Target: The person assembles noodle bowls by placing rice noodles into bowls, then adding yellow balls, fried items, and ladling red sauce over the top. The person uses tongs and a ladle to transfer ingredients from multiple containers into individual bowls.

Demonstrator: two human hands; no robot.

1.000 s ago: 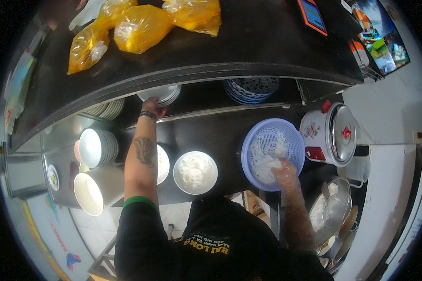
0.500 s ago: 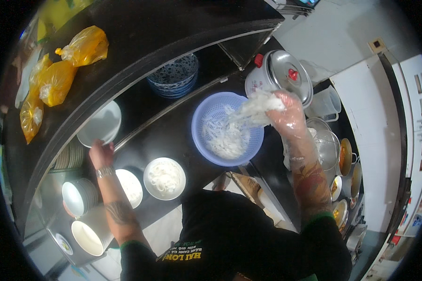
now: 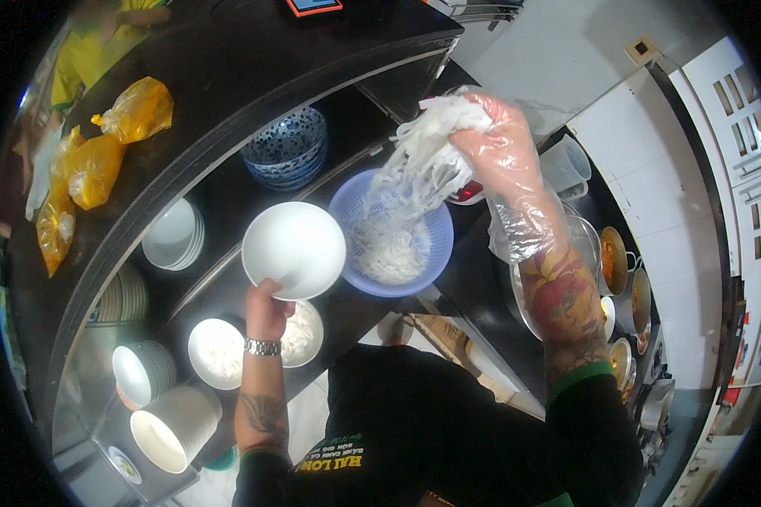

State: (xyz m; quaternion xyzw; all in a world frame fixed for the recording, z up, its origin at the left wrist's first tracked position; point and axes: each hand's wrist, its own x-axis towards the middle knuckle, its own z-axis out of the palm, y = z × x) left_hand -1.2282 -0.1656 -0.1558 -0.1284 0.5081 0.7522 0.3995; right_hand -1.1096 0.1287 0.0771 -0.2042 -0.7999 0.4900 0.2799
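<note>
My left hand (image 3: 268, 313) grips an empty white bowl (image 3: 294, 245) by its near rim, tilted beside the purple-blue plastic colander (image 3: 445, 253). In a clear plastic glove, my right hand (image 3: 506, 152) is closed around a clump of white noodles (image 3: 431, 148). Its strands trail down into the colander, where more noodles (image 3: 393, 260) lie. Below my left hand are two white bowls with noodles in them: one bowl (image 3: 197, 348) to the left of my wrist, the other bowl (image 3: 317, 346) partly hidden behind it.
Blue patterned bowls (image 3: 286, 160) and stacked white bowls (image 3: 177, 241) stand along the shelf. At lower left are more bowls (image 3: 144, 372) and a cream container (image 3: 165, 431). Yellow bags (image 3: 97, 169) lie on the upper ledge. Several pots (image 3: 615, 253) line the right side, near a clear jug (image 3: 565, 167).
My left hand has lifted a white bowl off the shelf stack and brought it right, beside the colander. My right hand has moved up and left with the noodles.
</note>
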